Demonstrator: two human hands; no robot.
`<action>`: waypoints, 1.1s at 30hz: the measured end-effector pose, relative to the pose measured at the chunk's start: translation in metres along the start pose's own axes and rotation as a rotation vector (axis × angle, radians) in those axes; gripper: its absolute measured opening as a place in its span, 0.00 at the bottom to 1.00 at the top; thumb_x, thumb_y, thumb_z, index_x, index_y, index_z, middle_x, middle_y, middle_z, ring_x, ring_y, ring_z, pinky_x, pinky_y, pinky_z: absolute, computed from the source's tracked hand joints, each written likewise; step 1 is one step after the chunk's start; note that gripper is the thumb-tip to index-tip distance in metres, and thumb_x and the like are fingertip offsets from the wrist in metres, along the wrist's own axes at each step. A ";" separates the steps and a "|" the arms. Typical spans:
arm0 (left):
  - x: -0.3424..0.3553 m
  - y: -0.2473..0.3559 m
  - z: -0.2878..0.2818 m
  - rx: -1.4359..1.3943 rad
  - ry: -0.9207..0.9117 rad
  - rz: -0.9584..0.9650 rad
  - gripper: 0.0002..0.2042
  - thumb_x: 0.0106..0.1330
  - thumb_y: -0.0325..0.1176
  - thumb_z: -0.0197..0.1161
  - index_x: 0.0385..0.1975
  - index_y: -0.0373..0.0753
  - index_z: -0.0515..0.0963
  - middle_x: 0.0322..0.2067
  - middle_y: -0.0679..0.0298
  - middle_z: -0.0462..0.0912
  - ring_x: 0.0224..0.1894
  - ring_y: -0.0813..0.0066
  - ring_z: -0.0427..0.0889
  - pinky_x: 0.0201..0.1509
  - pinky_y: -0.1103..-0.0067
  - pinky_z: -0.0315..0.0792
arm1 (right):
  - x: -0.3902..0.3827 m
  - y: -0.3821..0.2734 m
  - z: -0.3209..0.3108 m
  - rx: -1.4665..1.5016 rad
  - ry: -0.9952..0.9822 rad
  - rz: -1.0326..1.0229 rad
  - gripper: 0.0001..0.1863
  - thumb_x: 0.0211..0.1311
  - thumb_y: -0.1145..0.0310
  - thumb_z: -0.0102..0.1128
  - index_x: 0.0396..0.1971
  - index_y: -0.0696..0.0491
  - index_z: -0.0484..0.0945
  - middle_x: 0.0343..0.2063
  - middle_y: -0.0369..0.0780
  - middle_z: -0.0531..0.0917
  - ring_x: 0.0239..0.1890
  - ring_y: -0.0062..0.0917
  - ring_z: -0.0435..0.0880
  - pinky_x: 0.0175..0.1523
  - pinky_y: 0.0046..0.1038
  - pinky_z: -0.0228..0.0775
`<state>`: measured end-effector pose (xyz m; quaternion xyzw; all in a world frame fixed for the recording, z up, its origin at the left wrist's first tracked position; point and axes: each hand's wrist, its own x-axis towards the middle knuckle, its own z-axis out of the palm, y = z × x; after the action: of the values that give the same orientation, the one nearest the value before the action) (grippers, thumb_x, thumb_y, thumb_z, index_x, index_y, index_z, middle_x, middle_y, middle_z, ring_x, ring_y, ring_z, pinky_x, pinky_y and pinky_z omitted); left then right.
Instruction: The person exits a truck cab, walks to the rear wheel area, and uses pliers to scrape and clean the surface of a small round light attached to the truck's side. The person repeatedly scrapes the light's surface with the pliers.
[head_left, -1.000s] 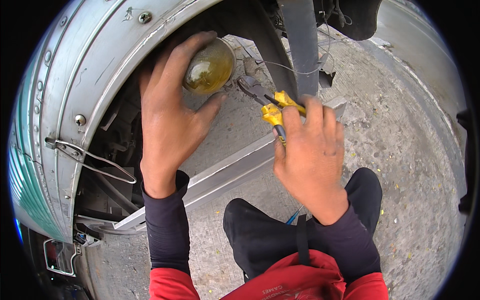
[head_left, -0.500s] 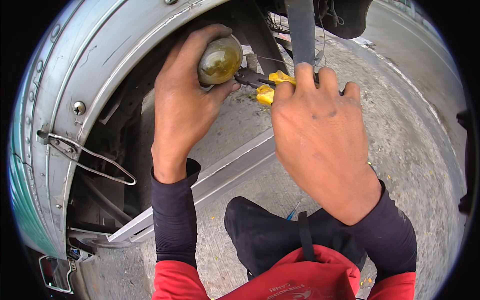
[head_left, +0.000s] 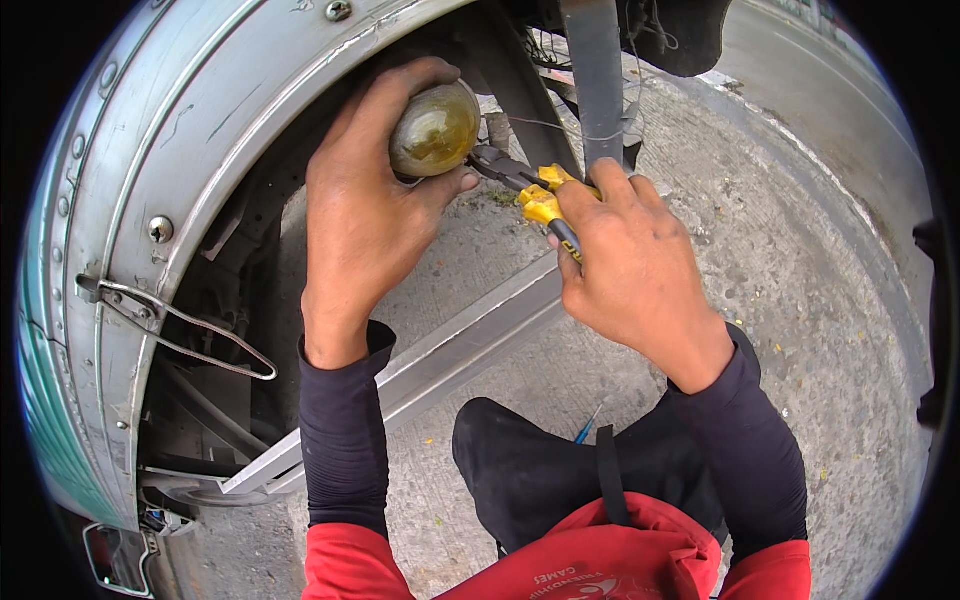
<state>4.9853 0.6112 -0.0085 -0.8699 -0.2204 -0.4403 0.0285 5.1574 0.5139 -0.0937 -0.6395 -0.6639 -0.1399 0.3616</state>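
My left hand [head_left: 365, 190] is wrapped around a rounded, yellowish glass lamp [head_left: 436, 130], its thumb along the lower side. In my right hand [head_left: 645, 270] is a pair of pliers [head_left: 515, 178] with yellow and black handles. The dark jaws of the pliers meet the lamp's right edge, close to my left thumb tip. What exactly the jaws grip there is too small to make out.
A riveted silver vehicle panel [head_left: 150, 130] curves along the left, with a bent wire loop [head_left: 190, 325] sticking out. Below my hands a metal bar [head_left: 470, 340] runs diagonally. A grey upright strut [head_left: 597, 90] stands behind the pliers. A blue-handled tool [head_left: 584, 433] lies on the concrete.
My right hand has turned and shifted slightly, so more of the pliers' handles shows. The lamp has tilted a little in my left hand, which stays almost in place.
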 end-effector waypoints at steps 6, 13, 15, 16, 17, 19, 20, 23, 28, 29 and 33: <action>0.001 0.002 -0.001 0.061 -0.017 -0.010 0.37 0.43 0.21 0.82 0.59 0.40 0.78 0.55 0.58 0.86 0.58 0.63 0.85 0.63 0.70 0.78 | -0.002 0.019 0.022 0.220 0.022 -0.010 0.18 0.57 0.73 0.68 0.48 0.59 0.80 0.41 0.46 0.76 0.46 0.46 0.80 0.50 0.44 0.74; -0.001 0.007 0.002 0.042 0.028 -0.017 0.34 0.41 0.18 0.80 0.54 0.40 0.79 0.50 0.57 0.86 0.53 0.56 0.86 0.57 0.69 0.79 | -0.008 -0.006 0.011 0.070 0.049 0.078 0.18 0.48 0.71 0.71 0.41 0.59 0.81 0.42 0.48 0.77 0.43 0.45 0.82 0.46 0.44 0.77; 0.001 0.009 0.003 0.045 0.032 -0.019 0.34 0.41 0.18 0.80 0.54 0.40 0.79 0.50 0.57 0.86 0.53 0.57 0.86 0.57 0.69 0.79 | -0.012 -0.022 0.009 0.057 0.084 0.107 0.17 0.48 0.70 0.71 0.39 0.60 0.80 0.41 0.48 0.77 0.43 0.44 0.82 0.45 0.43 0.76; 0.001 0.009 0.003 0.047 0.035 -0.018 0.34 0.41 0.17 0.80 0.54 0.40 0.79 0.50 0.57 0.86 0.53 0.57 0.86 0.57 0.69 0.79 | -0.013 -0.028 0.008 0.051 0.102 0.122 0.17 0.48 0.70 0.72 0.38 0.61 0.80 0.41 0.48 0.77 0.43 0.43 0.82 0.45 0.43 0.76; 0.001 0.009 0.004 0.051 0.033 -0.017 0.34 0.41 0.17 0.80 0.54 0.40 0.79 0.50 0.57 0.86 0.53 0.57 0.86 0.57 0.69 0.79 | -0.014 -0.032 0.008 0.048 0.092 0.134 0.17 0.48 0.70 0.72 0.38 0.61 0.80 0.41 0.47 0.77 0.43 0.42 0.82 0.44 0.43 0.76; 0.002 0.009 0.005 0.049 0.032 -0.020 0.34 0.41 0.17 0.80 0.54 0.40 0.79 0.50 0.57 0.86 0.53 0.58 0.86 0.57 0.69 0.80 | -0.015 -0.038 0.009 0.044 0.072 0.159 0.17 0.48 0.69 0.72 0.38 0.61 0.80 0.40 0.47 0.78 0.44 0.41 0.82 0.43 0.43 0.76; 0.001 0.009 0.005 0.044 0.029 -0.027 0.34 0.41 0.17 0.80 0.54 0.40 0.79 0.50 0.57 0.86 0.53 0.58 0.86 0.57 0.69 0.80 | -0.016 -0.039 0.010 0.049 0.069 0.163 0.18 0.48 0.68 0.72 0.38 0.61 0.80 0.41 0.47 0.78 0.43 0.41 0.82 0.43 0.43 0.76; 0.001 0.007 0.005 0.037 0.027 -0.024 0.34 0.41 0.17 0.80 0.55 0.41 0.79 0.50 0.57 0.86 0.53 0.59 0.86 0.57 0.70 0.80 | -0.017 -0.044 0.012 0.049 0.072 0.178 0.18 0.48 0.67 0.73 0.37 0.62 0.81 0.41 0.47 0.78 0.43 0.39 0.82 0.42 0.43 0.76; 0.001 0.009 0.004 0.073 -0.010 -0.055 0.37 0.44 0.20 0.82 0.59 0.41 0.77 0.54 0.61 0.85 0.58 0.67 0.84 0.64 0.70 0.78 | -0.016 -0.053 0.013 0.028 0.064 0.205 0.18 0.48 0.66 0.73 0.36 0.62 0.81 0.39 0.48 0.79 0.41 0.38 0.82 0.41 0.42 0.77; 0.000 0.008 0.004 0.074 -0.012 -0.057 0.37 0.44 0.20 0.82 0.59 0.41 0.77 0.54 0.61 0.85 0.58 0.67 0.84 0.64 0.71 0.78 | -0.016 -0.054 0.012 0.042 0.041 0.197 0.17 0.51 0.67 0.72 0.36 0.63 0.80 0.39 0.48 0.78 0.41 0.40 0.83 0.41 0.42 0.78; 0.000 0.002 0.006 0.050 0.032 0.002 0.35 0.41 0.17 0.81 0.55 0.41 0.80 0.50 0.58 0.87 0.54 0.62 0.87 0.57 0.71 0.81 | -0.013 -0.056 0.008 0.126 -0.015 0.191 0.15 0.58 0.69 0.69 0.37 0.65 0.79 0.38 0.50 0.78 0.40 0.44 0.85 0.41 0.43 0.81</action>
<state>4.9899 0.6108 -0.0120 -0.8619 -0.2300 -0.4487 0.0543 5.1009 0.5013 -0.0929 -0.6768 -0.6103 -0.0580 0.4076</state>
